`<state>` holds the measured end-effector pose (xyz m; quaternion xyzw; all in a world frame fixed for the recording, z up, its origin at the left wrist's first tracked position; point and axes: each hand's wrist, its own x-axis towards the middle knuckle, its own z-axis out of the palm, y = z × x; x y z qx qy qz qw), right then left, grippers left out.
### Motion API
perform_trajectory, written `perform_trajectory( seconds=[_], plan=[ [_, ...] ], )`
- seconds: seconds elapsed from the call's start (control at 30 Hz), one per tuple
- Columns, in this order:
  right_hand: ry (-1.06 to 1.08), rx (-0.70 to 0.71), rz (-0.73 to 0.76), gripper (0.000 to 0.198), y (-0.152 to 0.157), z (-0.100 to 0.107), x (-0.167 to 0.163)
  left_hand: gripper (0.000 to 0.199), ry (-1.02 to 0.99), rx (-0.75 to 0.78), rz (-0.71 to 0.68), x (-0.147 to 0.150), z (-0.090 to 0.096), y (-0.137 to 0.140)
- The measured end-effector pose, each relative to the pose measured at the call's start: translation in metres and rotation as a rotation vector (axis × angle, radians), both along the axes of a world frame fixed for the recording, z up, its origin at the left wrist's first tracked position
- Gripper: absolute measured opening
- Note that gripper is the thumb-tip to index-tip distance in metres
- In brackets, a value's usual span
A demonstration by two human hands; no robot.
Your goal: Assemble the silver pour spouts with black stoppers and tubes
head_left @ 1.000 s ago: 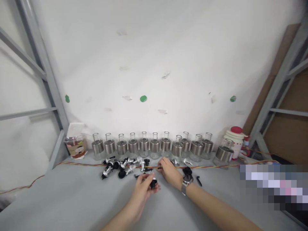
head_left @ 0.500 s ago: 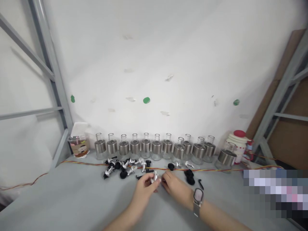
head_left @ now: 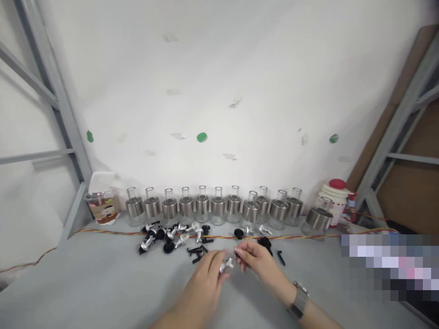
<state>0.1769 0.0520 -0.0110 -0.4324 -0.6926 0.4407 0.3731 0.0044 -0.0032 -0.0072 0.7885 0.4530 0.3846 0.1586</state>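
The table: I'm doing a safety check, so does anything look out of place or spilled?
Mildly, two things. The wire runs right across the table among the small parts, where it might snag. The rightmost bottle stands apart from the other bottles, in front of the jug. I see no spill.

silver fitting (head_left: 227, 264): left hand (head_left: 205, 278) covers part | dark piece (head_left: 237, 255): too small

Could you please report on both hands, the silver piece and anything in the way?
Left hand holding silver piece. Right hand just apart, apparently pinching small dark part. Black parts lying beyond left hand; nothing visible between hands.
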Motion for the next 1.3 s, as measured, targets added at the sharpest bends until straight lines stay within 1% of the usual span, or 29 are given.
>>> perform_trajectory(
  seconds=[0.13, 0.2, 0.27, 0.43, 0.57, 0.7, 0.8, 0.87, 0.97, 1.03, 1.1, 1.13, 1.17, 1.2, 1.23, 1.3],
  plan=[
    [0.371, -0.24, 0.091, 0.043, -0.012, 0.009, -0.004, 0.048, 0.04, -0.005, 0.023, -0.001, -0.004, 0.001],
    [0.455, -0.293, 0.115, 0.045, -0.015, 0.011, -0.006, 0.05, 0.051, -0.012, 0.01, -0.002, -0.005, 0.002],
    [0.456, -0.282, 0.118, 0.045, -0.016, 0.01, -0.008, 0.051, 0.049, -0.008, 0.002, -0.003, -0.005, 0.002],
    [0.391, -0.204, 0.121, 0.043, -0.013, 0.006, -0.007, 0.047, 0.049, -0.013, -0.005, -0.003, -0.006, 0.004],
    [0.324, -0.161, 0.147, 0.039, -0.016, 0.009, -0.006, 0.049, 0.08, -0.021, -0.015, -0.003, -0.009, 0.004],
    [0.272, -0.175, 0.183, 0.037, -0.018, 0.011, -0.004, 0.052, 0.034, -0.026, -0.048, -0.004, -0.01, 0.003],
    [0.242, -0.203, 0.188, 0.038, -0.017, 0.005, -0.004, 0.055, -0.057, -0.074, -0.107, -0.005, -0.009, 0.004],
    [0.195, -0.22, 0.188, 0.04, -0.016, 0.001, -0.006, 0.055, -0.08, -0.091, -0.12, -0.006, -0.008, 0.005],
    [0.111, -0.169, 0.124, 0.039, -0.014, 0.005, -0.005, 0.049, -0.058, -0.077, -0.043, -0.005, -0.003, 0.006],
    [0.007, -0.065, -0.011, 0.037, -0.009, 0.015, 0.004, 0.045, -0.052, -0.081, -0.004, -0.004, 0.002, 0.005],
    [-0.229, 0.095, -0.219, 0.035, -0.004, 0.027, 0.021, 0.043, -0.051, -0.082, -0.016, -0.003, 0.006, 0.006],
    [-0.414, 0.164, -0.331, 0.033, -0.001, 0.033, 0.031, 0.043, -0.051, -0.073, -0.031, -0.003, 0.007, 0.006],
    [-0.619, 0.199, -0.443, 0.029, 0.002, 0.036, 0.041, 0.043, -0.053, -0.059, -0.047, -0.004, 0.008, 0.007],
    [-0.809, 0.197, -0.519, 0.027, 0.004, 0.038, 0.051, 0.042, -0.058, -0.043, -0.059, -0.004, 0.007, 0.008],
    [-0.958, 0.175, -0.543, 0.027, 0.007, 0.038, 0.059, 0.04, -0.062, -0.033, -0.065, -0.004, 0.006, 0.008],
    [-1.016, 0.125, -0.515, 0.022, 0.01, 0.034, 0.07, 0.037, -0.068, -0.032, -0.064, -0.005, 0.005, 0.009]
  ],
)
